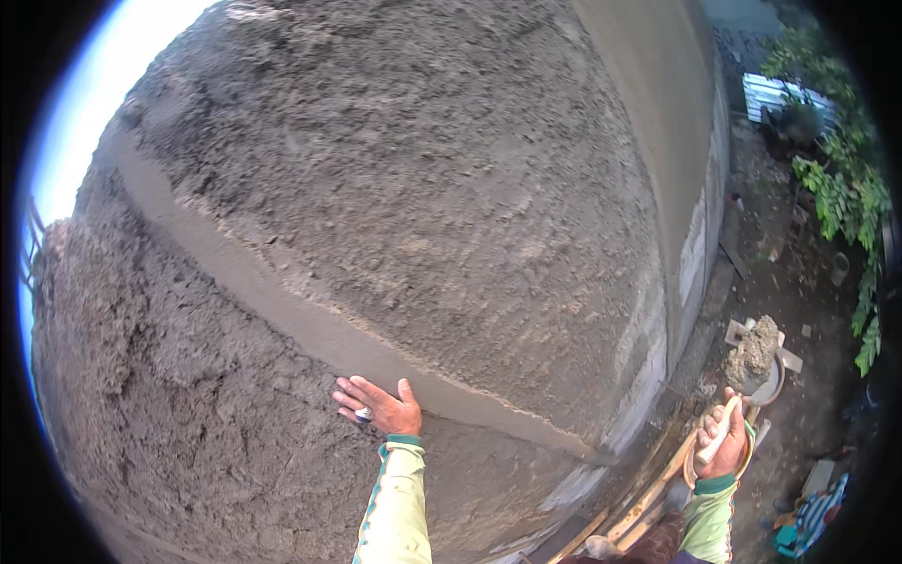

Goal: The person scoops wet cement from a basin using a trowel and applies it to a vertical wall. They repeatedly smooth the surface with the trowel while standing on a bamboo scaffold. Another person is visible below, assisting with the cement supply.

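Head view: left hand (378, 406) lies flat, fingers spread, holding nothing, pressed on the rough grey wet-plaster wall (404, 188) just below the smooth diagonal mortar band (310, 324). Right hand (725, 440) is closed around a pale wooden tool handle (718, 430), well apart from the wall, above a mortar heap on a round pan (756, 355).

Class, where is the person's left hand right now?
In the head view, the left hand lies flat, fingers spread, on the rough plastered wall, just under the smooth diagonal band, lower centre.
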{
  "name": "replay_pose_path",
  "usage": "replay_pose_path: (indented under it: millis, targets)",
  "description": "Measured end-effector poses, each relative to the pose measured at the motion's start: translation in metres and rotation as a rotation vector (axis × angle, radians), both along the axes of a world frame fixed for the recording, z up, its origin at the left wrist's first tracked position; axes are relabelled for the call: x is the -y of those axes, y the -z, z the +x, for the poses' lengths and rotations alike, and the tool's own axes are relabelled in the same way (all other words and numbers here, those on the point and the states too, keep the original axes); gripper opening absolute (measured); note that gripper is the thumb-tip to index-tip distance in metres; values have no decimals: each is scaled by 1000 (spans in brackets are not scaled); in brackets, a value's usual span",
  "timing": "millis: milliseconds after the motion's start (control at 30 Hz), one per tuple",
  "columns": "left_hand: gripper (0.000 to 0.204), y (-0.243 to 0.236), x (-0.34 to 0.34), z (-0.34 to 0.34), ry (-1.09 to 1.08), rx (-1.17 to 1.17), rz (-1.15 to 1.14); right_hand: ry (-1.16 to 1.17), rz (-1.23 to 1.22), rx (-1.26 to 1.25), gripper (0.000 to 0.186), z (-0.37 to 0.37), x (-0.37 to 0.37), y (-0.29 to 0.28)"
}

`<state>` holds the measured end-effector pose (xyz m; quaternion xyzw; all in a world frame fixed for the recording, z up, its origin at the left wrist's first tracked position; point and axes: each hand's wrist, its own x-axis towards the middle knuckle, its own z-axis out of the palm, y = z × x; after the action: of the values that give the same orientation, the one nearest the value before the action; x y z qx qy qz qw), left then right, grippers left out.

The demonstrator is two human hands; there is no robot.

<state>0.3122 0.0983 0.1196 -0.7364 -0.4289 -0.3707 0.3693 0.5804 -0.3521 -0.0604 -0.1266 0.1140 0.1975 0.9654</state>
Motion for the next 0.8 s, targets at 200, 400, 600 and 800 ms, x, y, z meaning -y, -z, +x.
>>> replay_pose_path:
  millis: [200, 400, 600, 800]
  targets:
    - [116, -82, 61, -82, 183, 152, -190, 314, 217, 612, 41, 50, -86, -259]
    - [137, -192, 39, -116, -103, 346, -92, 760, 266, 733, 43, 91, -150, -471]
    - [152, -199, 20, -123, -268, 300, -125, 1050, 251, 892, 53, 121, -244, -595]
    - [154, -205, 15, -110, -248, 320, -172, 851, -487, 1361, 51, 167, -373, -647]
